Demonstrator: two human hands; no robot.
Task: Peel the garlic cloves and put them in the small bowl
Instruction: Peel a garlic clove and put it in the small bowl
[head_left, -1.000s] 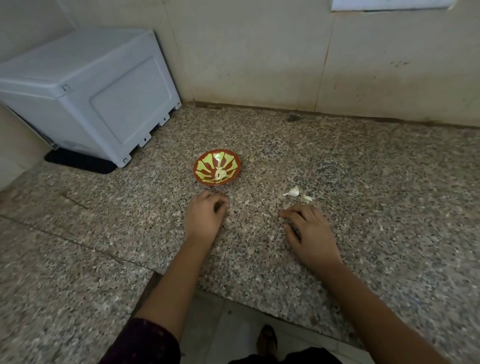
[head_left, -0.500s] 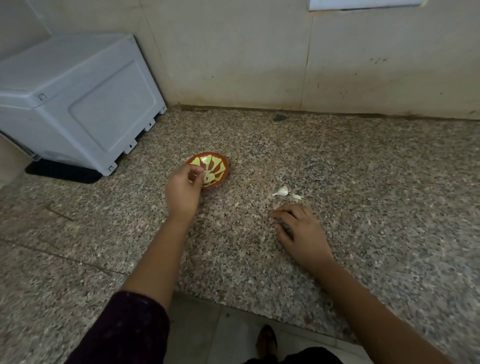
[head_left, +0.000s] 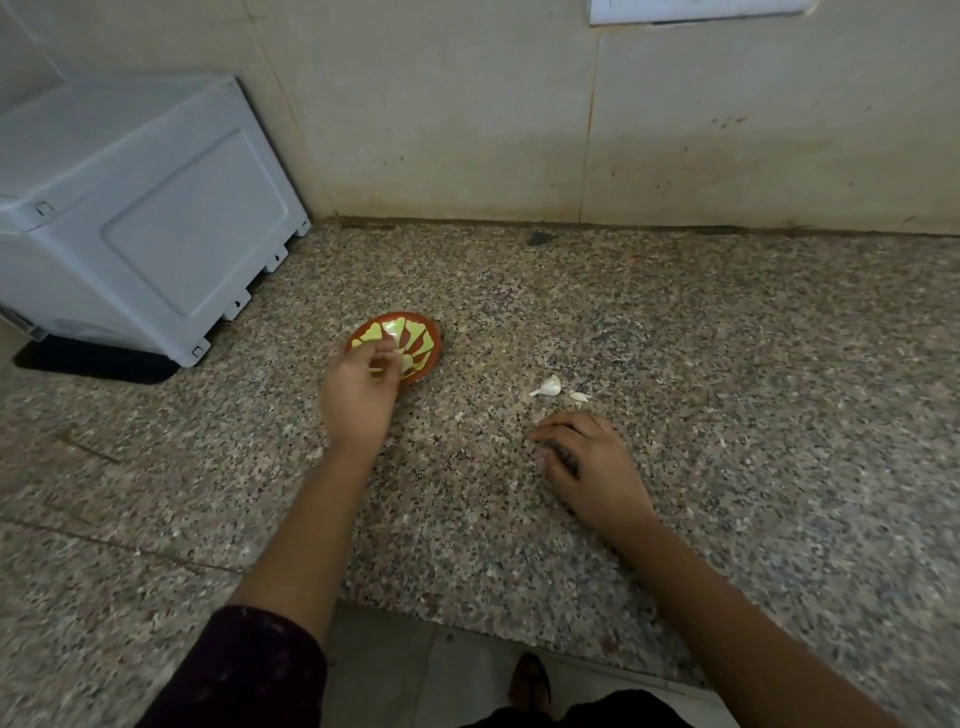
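The small red bowl (head_left: 415, 332) with a yellow-green pattern stands on the granite counter (head_left: 675, 338). My left hand (head_left: 358, 395) reaches over its near rim and hides part of the inside. Its fingertips are blurred, and I cannot tell whether they pinch anything. An unpeeled white garlic clove (head_left: 548, 386) lies on the counter to the right of the bowl, with a scrap of garlic skin (head_left: 579, 397) beside it. My right hand (head_left: 587, 462) rests on the counter just in front of the clove, apart from it, fingers loosely curled and holding nothing.
A grey plastic box (head_left: 130, 218) stands at the back left on a black mat (head_left: 93, 364). A tiled wall (head_left: 519, 130) closes off the back of the counter. The counter's front edge (head_left: 519, 631) runs just before my body, with floor below.
My left hand has moved from the counter in front of the bowl up over the bowl's near rim. My right hand has stayed where it was.
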